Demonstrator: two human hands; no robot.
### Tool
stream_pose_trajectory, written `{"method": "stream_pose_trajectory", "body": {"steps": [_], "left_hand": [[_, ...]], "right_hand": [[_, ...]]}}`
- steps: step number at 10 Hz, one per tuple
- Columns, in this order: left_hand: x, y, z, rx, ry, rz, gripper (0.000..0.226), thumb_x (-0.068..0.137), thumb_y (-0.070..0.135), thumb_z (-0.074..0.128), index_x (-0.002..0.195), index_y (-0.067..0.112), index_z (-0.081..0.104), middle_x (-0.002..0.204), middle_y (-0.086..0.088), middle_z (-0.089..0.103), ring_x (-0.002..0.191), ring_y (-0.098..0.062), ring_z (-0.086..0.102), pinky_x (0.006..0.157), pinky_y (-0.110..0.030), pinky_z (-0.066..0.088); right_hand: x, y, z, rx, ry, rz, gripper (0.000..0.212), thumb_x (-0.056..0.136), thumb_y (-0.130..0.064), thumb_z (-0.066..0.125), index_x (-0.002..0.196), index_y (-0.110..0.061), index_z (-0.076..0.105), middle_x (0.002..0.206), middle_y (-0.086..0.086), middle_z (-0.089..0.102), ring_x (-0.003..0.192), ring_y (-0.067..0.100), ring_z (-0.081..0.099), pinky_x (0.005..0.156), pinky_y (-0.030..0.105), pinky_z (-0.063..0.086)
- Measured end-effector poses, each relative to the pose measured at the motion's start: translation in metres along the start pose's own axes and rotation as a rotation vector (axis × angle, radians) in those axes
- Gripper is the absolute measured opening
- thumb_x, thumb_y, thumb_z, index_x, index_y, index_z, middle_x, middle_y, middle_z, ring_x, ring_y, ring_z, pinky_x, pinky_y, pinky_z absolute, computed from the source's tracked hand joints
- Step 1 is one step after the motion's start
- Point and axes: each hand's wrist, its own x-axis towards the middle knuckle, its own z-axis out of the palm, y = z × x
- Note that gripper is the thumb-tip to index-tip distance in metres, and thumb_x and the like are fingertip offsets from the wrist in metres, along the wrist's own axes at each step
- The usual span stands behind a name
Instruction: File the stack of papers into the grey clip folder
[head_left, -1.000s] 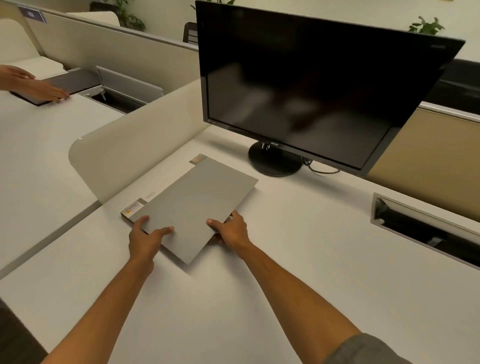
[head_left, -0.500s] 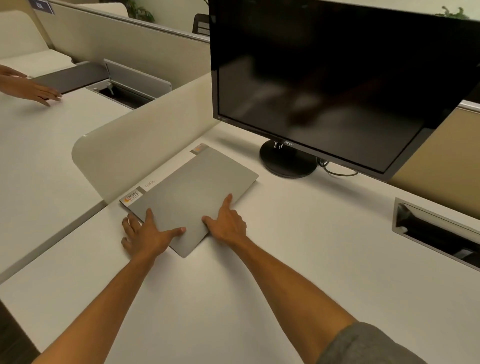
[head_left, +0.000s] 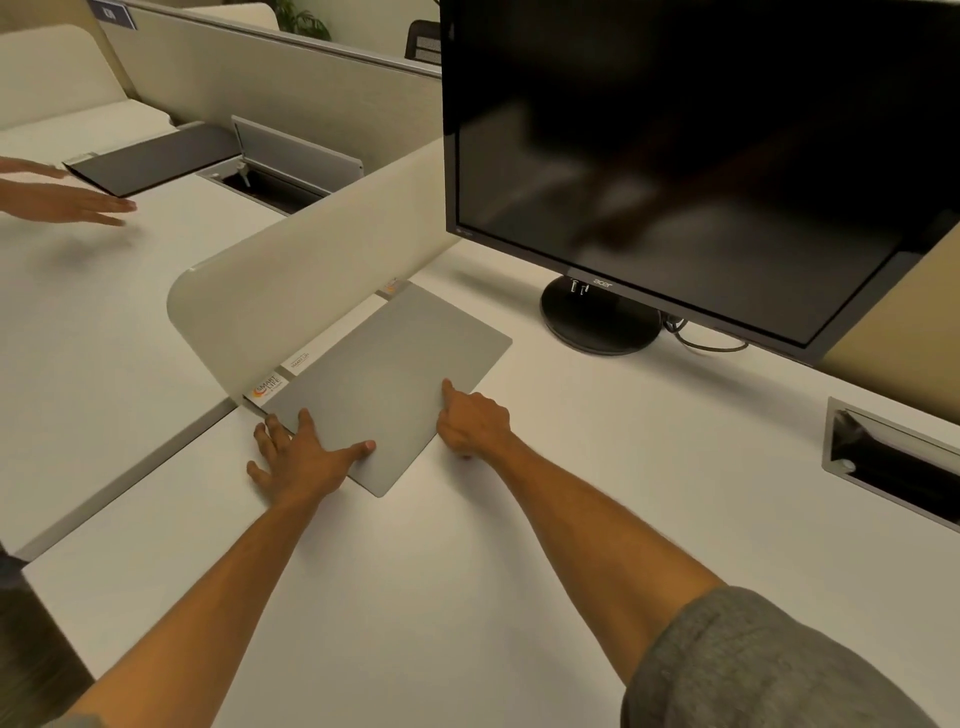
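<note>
The grey clip folder (head_left: 389, 374) lies closed and flat on the white desk (head_left: 519, 545), its labelled spine against the cream divider. My left hand (head_left: 301, 457) rests flat at the folder's near left corner, fingers spread, thumb on the cover. My right hand (head_left: 470, 421) presses the folder's right edge with the index finger stretched out and the other fingers curled. No loose stack of papers shows in the head view.
A black monitor (head_left: 675, 171) on a round stand (head_left: 597, 317) stands behind the folder. A cream divider (head_left: 311, 296) borders the left. A cable port (head_left: 893, 462) opens at the right. Another person's hand (head_left: 67, 202) and a dark folder (head_left: 150, 161) are on the neighbouring desk.
The folder has slid left and back, up against the divider, and now lies flat. My left hand went from gripping its corner to lying spread. The right hand shifted to the right edge.
</note>
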Motion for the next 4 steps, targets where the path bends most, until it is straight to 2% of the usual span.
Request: {"method": "stream_pose_trajectory", "body": {"steps": [2,4], "left_hand": [[0.002,0.0032,-0.0022,0.021,0.01,-0.006,0.112,0.062,0.071,0.07,0.15,0.022,0.021,0.16,-0.016,0.006,0.148,-0.028,-0.006,0.114,-0.06,0.005],[-0.0034,0.0065,-0.0057,0.06,0.066,0.04,0.105,0.068,0.072,0.065,0.149,0.02,0.024,0.16,-0.018,0.005,0.148,-0.029,-0.008,0.115,-0.059,0.001]], "right_hand": [[0.0092,-0.0085,-0.0023,0.022,-0.061,-0.012,0.067,0.089,-0.023,0.036,0.153,-0.023,0.015,0.117,0.015,0.063,0.104,0.035,0.06,0.075,0.036,0.036],[-0.0002,-0.0067,-0.0055,0.034,0.037,-0.049,0.063,0.093,-0.026,0.035,0.152,-0.02,0.015,0.115,0.015,0.062,0.1,0.036,0.06,0.074,0.036,0.037]]}}
